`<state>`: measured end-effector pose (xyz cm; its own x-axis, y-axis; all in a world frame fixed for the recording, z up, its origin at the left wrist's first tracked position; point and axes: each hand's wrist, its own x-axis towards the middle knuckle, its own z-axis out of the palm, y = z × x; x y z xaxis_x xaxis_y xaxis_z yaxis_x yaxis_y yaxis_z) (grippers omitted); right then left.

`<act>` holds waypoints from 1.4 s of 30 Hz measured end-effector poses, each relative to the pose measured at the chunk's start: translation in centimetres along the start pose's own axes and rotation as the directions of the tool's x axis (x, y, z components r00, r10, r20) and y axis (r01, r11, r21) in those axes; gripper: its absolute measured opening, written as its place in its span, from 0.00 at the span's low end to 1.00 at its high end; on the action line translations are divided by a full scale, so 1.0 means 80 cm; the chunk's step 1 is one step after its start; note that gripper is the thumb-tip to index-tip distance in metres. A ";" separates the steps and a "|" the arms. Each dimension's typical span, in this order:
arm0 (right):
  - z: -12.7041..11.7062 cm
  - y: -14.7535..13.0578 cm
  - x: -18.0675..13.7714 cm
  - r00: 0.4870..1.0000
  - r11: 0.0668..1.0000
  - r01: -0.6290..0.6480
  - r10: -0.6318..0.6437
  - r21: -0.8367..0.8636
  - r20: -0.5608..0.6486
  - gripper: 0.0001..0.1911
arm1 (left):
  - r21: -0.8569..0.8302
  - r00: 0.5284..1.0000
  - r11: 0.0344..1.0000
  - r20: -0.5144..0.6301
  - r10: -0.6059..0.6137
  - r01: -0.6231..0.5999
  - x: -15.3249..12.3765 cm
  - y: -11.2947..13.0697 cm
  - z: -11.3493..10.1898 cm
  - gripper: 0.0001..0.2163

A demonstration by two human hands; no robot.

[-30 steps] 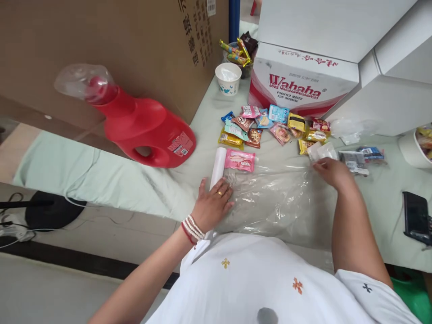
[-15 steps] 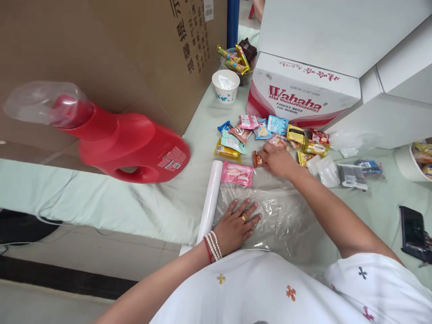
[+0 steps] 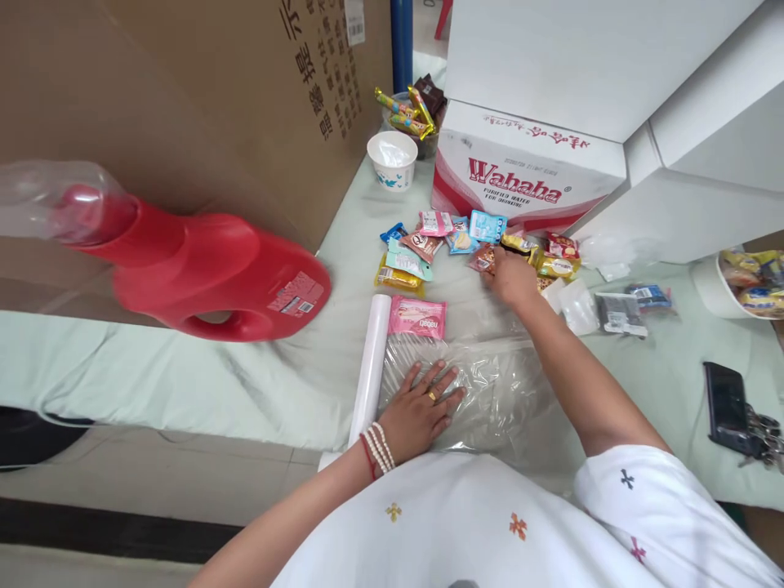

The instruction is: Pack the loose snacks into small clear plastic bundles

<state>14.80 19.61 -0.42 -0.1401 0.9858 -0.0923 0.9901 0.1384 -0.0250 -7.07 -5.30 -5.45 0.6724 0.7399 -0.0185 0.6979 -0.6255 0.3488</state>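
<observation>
l hand [image 3: 416, 418] lies flat w/ fingers spread on clear plastic film [image 3: 508, 384], just right of the white roll [image 3: 371, 367]. pink nabati pkt [image 3: 418, 317] sits beside the roll's far end, by the film's far edge. r hand [image 3: 513, 279] is lowered among the snack pkts [image 3: 407, 260], fingertips at a brown pkt [image 3: 481, 259]; can't tell if pinching or just touching. pkts lie on the cloth-covered counter [image 3: 343, 269] in front of the wahaha box [image 3: 520, 175]; red bottle [image 3: 245, 278] at left, phone [image 3: 726, 404] w/ keys [image 3: 765, 433] far right.
</observation>
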 end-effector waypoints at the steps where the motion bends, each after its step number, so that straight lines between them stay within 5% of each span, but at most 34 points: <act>1: -0.005 0.004 -0.012 1.000 1.000 0.009 -0.009 0.010 -0.011 0.25 | 0.003 1.000 1.000 -0.004 -0.002 0.002 0.000 0.000 0.000 0.23; 8: -0.050 0.042 -0.165 0.987 0.973 0.162 -0.157 0.166 -0.041 0.26 | -0.004 1.000 1.000 -0.019 0.003 -0.003 0.002 0.000 0.000 0.24; 11: -0.032 0.022 -0.215 0.937 0.934 0.326 -0.340 0.148 0.081 0.26 | -0.011 1.000 1.000 -0.023 0.010 -0.010 0.003 0.001 -0.007 0.23; 15: 0.014 0.003 -0.239 0.901 0.907 0.402 -0.416 0.125 0.123 0.30 | 0.001 0.989 0.999 -0.141 -0.050 0.051 -0.010 0.005 -0.031 0.20; 17: 0.026 0.007 -0.245 0.897 0.894 0.411 -0.432 0.175 0.098 0.36 | 0.019 0.916 0.953 -0.282 -0.284 0.301 -0.020 0.004 -0.045 0.19; 19: 0.024 0.012 -0.248 0.889 0.875 0.430 -0.453 0.223 0.065 0.44 | 0.024 0.745 0.799 -0.379 -0.550 0.601 -0.025 0.001 -0.054 0.23; 20: 0.020 0.011 -0.249 0.886 0.866 0.441 -0.462 0.233 0.042 0.46 | 0.034 0.667 0.710 -0.378 -0.642 0.703 -0.025 -0.002 -0.057 0.27; 22: 0.011 0.000 -0.249 0.876 0.853 0.472 -0.483 0.221 -0.009 0.44 | 0.073 0.585 0.592 -0.292 -0.757 0.803 -0.022 -0.010 -0.060 0.35; 26: 0.016 -0.046 -0.240 0.851 0.843 0.522 -0.525 0.131 -0.015 0.33 | 0.030 0.498 0.497 -0.071 -0.864 0.867 -0.014 -0.034 -0.069 0.35; 29: 0.037 -0.067 -0.232 0.813 0.814 0.577 -0.580 0.071 0.043 0.33 | -0.146 0.492 0.485 0.016 -0.870 0.862 -0.026 -0.055 -0.083 0.23; 32: 0.051 -0.067 -0.227 0.782 0.784 0.620 -0.621 0.025 0.051 0.33 | -0.334 0.529 0.497 0.005 -0.849 0.801 -0.047 -0.060 -0.092 0.18; 36: 0.050 -0.060 -0.229 0.760 0.762 0.647 -0.646 0.016 0.071 0.32 | -0.354 0.499 0.509 -0.127 -0.857 0.785 -0.066 -0.038 -0.093 0.18; 38: 0.048 -0.059 -0.231 0.762 0.765 0.644 -0.643 0.017 0.079 0.31 | -0.300 0.417 0.471 -0.227 -0.880 0.830 -0.076 -0.029 -0.100 0.20; 41: 0.047 -0.060 -0.232 0.770 0.773 0.635 -0.634 0.014 0.078 0.31 | -0.185 0.212 0.314 -0.425 -0.880 0.931 -0.100 -0.028 -0.120 0.24; 42: 0.047 -0.060 -0.232 0.770 0.773 0.635 -0.634 0.011 0.077 0.32 | -0.125 0.219 0.299 -0.433 -0.874 0.946 -0.108 -0.028 -0.126 0.24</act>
<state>12.61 0.29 -2.35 -0.7362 0.6639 -0.1314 0.6758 0.7317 -0.0888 -16.95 -7.78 3.34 -0.5696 0.8162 0.0968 0.8141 0.5439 0.2035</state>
